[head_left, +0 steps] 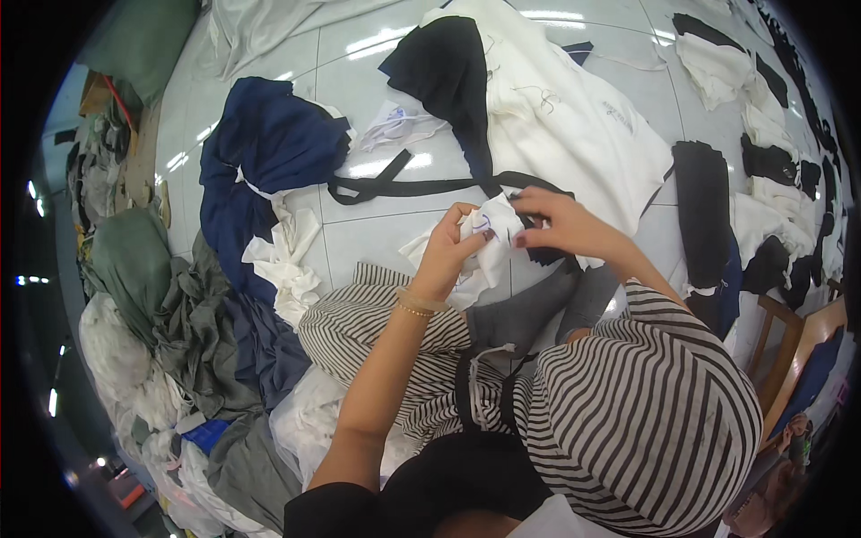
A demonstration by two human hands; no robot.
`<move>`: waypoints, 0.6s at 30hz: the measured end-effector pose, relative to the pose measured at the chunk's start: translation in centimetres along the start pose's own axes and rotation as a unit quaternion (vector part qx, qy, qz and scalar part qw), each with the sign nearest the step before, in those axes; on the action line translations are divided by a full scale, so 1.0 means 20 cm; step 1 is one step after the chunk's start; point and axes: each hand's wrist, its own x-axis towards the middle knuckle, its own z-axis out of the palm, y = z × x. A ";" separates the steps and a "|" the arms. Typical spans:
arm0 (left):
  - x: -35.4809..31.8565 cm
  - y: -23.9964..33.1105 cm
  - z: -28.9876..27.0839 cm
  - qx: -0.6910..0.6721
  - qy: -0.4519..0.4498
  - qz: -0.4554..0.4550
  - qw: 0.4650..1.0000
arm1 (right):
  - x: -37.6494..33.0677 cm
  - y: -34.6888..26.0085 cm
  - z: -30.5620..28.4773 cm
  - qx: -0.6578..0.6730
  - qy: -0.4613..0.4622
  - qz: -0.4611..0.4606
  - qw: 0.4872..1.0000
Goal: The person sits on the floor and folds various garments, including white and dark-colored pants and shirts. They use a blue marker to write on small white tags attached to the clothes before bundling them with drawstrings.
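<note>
- Left hand [446, 244]: fingers pinched on the left edge of the white fabric piece [491, 235].
- Right hand [558, 223]: fingertips pinching its upper right edge.
- Fabric piece: held above striped trousers [377, 327]; long axis apparently vertical, hanging downward.

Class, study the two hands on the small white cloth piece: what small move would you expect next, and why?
Probably spreading the white cloth piece flatter. The left hand and right hand both pinch it, and it is bunched between them, a blue mark only partly showing.

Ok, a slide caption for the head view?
Both hands, left and right, hold a white cloth over a tiled floor strewn with garments.
</note>
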 end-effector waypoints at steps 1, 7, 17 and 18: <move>0.00 0.00 0.01 0.002 0.002 0.015 1.000 | 0.00 -0.01 0.02 0.030 0.007 0.017 0.999; 0.01 0.00 0.03 0.065 0.076 0.058 0.993 | 0.01 0.09 0.09 0.235 0.100 0.030 0.966; 0.06 -0.10 0.03 0.076 0.090 0.088 0.989 | -0.03 0.03 0.11 0.548 0.055 0.057 0.833; 0.06 -0.11 0.03 0.075 0.087 0.083 0.990 | -0.04 0.01 0.10 0.551 0.035 0.073 0.830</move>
